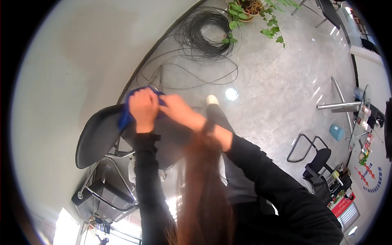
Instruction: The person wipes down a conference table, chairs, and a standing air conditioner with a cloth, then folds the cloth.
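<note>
A blue cloth (126,116) is bunched over the edge of a black chair (99,135). My left hand (143,107) is closed on the cloth, its knuckles upward. Right beside it, my right hand (176,108) is closed with its fingertips at the cloth's right side, against the left hand. The chair's backrest lies to the left of my hands, and its dark seat (173,143) is below them. Part of the cloth is hidden under my fingers. Long hair hangs in front of the camera and covers part of the seat and my right wrist.
A coil of black cable (204,34) lies on the grey floor by the wall, near a potted plant (247,16). Loose cable loops run close to the chair. Office chairs (318,163), a blue bin (337,132) and a glass table (360,116) stand right.
</note>
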Demonstrator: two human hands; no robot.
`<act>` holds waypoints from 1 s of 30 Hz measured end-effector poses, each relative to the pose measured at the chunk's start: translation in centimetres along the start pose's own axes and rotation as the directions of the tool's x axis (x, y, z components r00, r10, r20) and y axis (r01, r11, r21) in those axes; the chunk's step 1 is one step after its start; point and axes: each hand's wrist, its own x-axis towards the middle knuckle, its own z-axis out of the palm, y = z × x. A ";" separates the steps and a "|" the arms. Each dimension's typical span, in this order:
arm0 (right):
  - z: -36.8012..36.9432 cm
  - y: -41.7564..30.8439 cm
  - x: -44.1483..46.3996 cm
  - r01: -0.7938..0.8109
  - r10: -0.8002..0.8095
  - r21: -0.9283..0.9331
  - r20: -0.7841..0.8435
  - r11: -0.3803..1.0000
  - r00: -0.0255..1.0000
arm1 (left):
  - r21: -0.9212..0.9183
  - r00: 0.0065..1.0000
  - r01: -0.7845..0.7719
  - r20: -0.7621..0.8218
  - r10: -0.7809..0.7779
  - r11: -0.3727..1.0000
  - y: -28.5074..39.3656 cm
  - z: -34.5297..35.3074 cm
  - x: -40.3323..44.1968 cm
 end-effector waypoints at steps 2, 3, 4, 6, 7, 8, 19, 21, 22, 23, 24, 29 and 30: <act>-2.9 0.4 -2.9 -0.189 0.185 0.015 0.126 0.982 0.975 | -0.530 0.976 0.152 -0.053 -0.212 0.834 2.3 2.8 -2.3; -3.1 1.0 -4.5 -0.272 0.271 0.010 0.062 0.962 0.961 | -0.537 0.971 0.226 0.054 -0.234 0.813 3.6 3.0 -3.2; -3.5 1.9 -6.2 -0.254 0.253 0.003 0.012 0.967 0.967 | -0.565 0.973 0.222 0.079 -0.216 0.794 5.0 3.2 -4.3; -4.8 1.9 -8.9 -0.355 0.355 -0.022 -0.009 0.934 0.935 | -0.599 0.982 0.186 0.086 -0.168 0.779 7.3 2.9 -6.7; -5.3 1.7 -10.0 -0.400 0.400 0.060 0.006 0.915 0.916 | -0.621 0.979 0.205 0.113 -0.173 0.757 8.0 1.7 -7.7; -5.6 1.3 -10.7 -0.438 0.440 0.141 0.021 0.888 0.898 | -0.648 0.970 0.240 0.133 -0.203 0.723 8.2 0.3 -8.7; 4.9 -19.6 -1.5 0.635 -0.655 -0.328 0.063 0.699 0.753 | -0.701 0.718 0.301 -0.280 -0.637 0.647 -8.0 -15.7 -13.0; 9.6 -22.4 2.1 0.774 -0.742 -0.461 0.304 0.435 0.598 | -0.670 0.597 0.370 -0.359 -0.717 0.644 -12.2 -16.1 -14.2; 12.2 -23.5 3.9 0.806 -0.732 -0.494 0.408 0.326 0.545 | -0.665 0.515 0.439 -0.365 -0.776 0.604 -14.3 -16.4 -15.2; 14.9 -24.0 5.3 0.827 -0.718 -0.494 0.470 0.269 0.514 | -0.663 0.429 0.501 -0.369 -0.825 0.557 -16.1 -16.4 -16.6; 17.5 -24.1 6.3 0.841 -0.704 -0.513 0.533 0.172 0.469 | -0.663 0.399 0.520 -0.369 -0.839 0.539 -17.6 -16.1 -18.4; 27.3 -25.6 7.6 0.780 -0.508 -0.610 0.633 0.137 0.584 | -0.651 0.205 0.668 -0.304 -0.931 0.359 -21.4 -14.7 -28.3; 29.0 -26.0 7.5 0.768 -0.464 -0.619 0.638 0.165 0.614 | -0.662 0.154 0.684 -0.279 -0.948 0.306 -21.8 -14.4 -30.2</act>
